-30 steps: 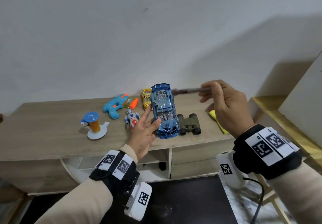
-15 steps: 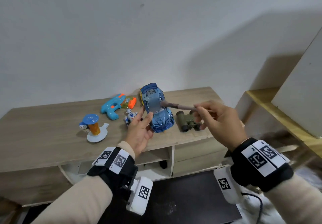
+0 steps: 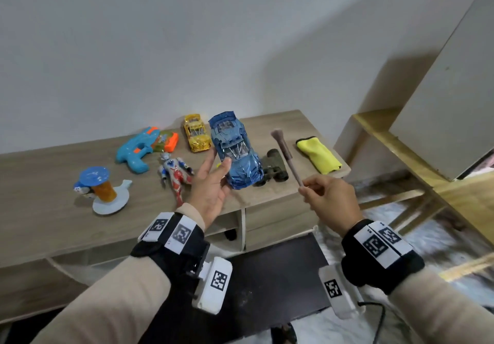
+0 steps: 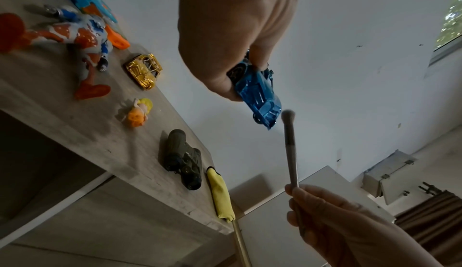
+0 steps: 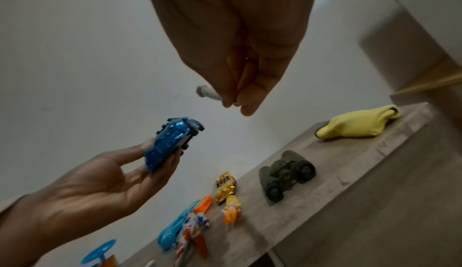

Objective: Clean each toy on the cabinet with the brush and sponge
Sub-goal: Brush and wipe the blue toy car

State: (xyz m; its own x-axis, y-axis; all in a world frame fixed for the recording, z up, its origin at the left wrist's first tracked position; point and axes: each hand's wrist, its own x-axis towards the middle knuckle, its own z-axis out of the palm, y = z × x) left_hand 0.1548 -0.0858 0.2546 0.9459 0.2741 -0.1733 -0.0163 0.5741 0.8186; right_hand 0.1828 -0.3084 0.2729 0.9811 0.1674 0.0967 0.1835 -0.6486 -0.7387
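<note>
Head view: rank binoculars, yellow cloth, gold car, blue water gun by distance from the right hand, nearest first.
From the right hand, which pinches the brush:
1. Binoculars, just left of it, near the cabinet's front edge.
2. Yellow cloth, beyond it at the right end; close to the binoculars' rank.
3. Gold car, back, near the wall.
4. Blue water gun, far left.

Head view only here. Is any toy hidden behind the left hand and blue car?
Observer: Yes. The left wrist view shows a small yellow-and-orange doll lying on the cabinet between the gold car and the binoculars.
Operator: Is the brush touching the blue car?
Observer: No. In that view its bristles sit just beside the blue car's rear end, with a sliver of wall between.
</note>
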